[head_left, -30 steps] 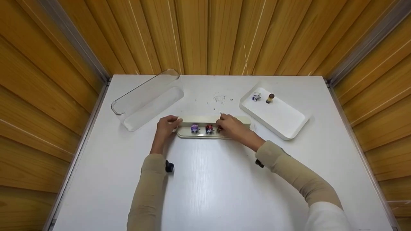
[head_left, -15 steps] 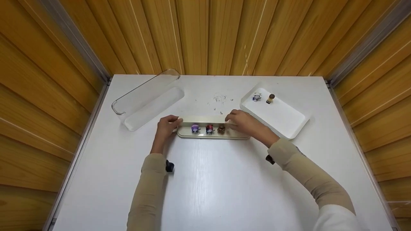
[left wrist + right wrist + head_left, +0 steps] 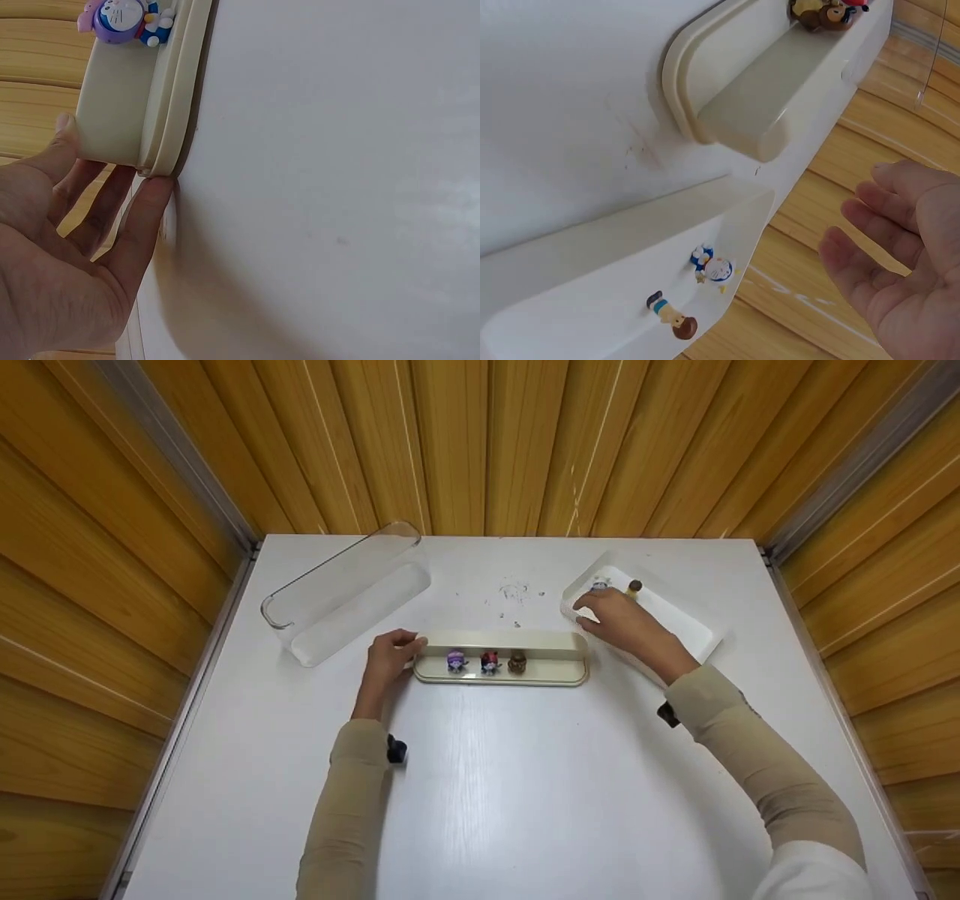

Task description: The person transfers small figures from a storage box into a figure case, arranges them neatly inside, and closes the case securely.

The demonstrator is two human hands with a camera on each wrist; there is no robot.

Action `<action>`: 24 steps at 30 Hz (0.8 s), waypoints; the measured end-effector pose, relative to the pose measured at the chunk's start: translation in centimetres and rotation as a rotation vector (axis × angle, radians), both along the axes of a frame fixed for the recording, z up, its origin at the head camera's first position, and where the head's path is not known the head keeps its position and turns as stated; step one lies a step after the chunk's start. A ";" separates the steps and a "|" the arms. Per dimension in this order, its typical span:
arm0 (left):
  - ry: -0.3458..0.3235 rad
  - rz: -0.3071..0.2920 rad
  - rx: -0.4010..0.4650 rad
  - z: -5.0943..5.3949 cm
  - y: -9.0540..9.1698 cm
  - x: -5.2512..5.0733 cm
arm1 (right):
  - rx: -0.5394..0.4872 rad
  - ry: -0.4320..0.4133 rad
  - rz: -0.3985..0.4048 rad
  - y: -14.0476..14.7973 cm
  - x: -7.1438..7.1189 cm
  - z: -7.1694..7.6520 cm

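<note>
A cream stepped display base (image 3: 551,670) sits mid-table. On its lower step stand a purple-hooded blue-and-white cat figurine (image 3: 120,21), a red-topped figurine (image 3: 490,662) and a brown figurine (image 3: 517,661). My left hand (image 3: 388,660) holds the base's left end, thumb on the raised step and fingers at the edge. Over the near left side of a white tray (image 3: 694,631) hovers my right hand (image 3: 628,626), fingers loosely bent and nothing in them. Inside that tray are a white-headed blue figurine (image 3: 718,268), partly hidden in the head view, and a brown-haired figurine (image 3: 682,327).
At the back left a long clear cover (image 3: 337,574) lies on the white table (image 3: 465,780). Small dark marks (image 3: 514,591) dot the tabletop behind the base. Wood-patterned panels (image 3: 480,442) enclose the back and sides.
My right hand has let go of the brown figurine, leaving it on the base, and moved right and back to the tray. The left hand stays put.
</note>
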State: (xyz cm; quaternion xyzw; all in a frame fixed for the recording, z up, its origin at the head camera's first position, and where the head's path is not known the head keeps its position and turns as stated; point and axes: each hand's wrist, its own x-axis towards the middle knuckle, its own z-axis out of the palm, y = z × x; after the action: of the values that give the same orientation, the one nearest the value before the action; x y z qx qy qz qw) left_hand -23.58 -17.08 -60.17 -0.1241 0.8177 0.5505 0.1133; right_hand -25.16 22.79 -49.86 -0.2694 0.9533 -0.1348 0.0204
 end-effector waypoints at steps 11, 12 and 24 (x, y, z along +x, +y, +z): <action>0.023 -0.003 -0.020 -0.2 0.1 0.0 | 0.002 -0.058 -0.188 4.9 -2.4 0.3; 0.024 -0.005 -0.023 -0.2 0.1 0.1 | 0.007 -0.077 -0.213 5.3 -2.6 0.3; 0.035 0.010 -0.013 -0.5 0.1 -0.2 | 0.007 -0.218 -0.291 9.9 -4.7 -1.3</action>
State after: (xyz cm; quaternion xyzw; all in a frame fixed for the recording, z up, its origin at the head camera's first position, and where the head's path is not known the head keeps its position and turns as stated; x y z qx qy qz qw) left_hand -23.74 -17.01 -60.71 -0.1193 0.8226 0.5478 0.0952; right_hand -29.90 32.65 -51.13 -0.1121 0.9749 -0.1613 0.1046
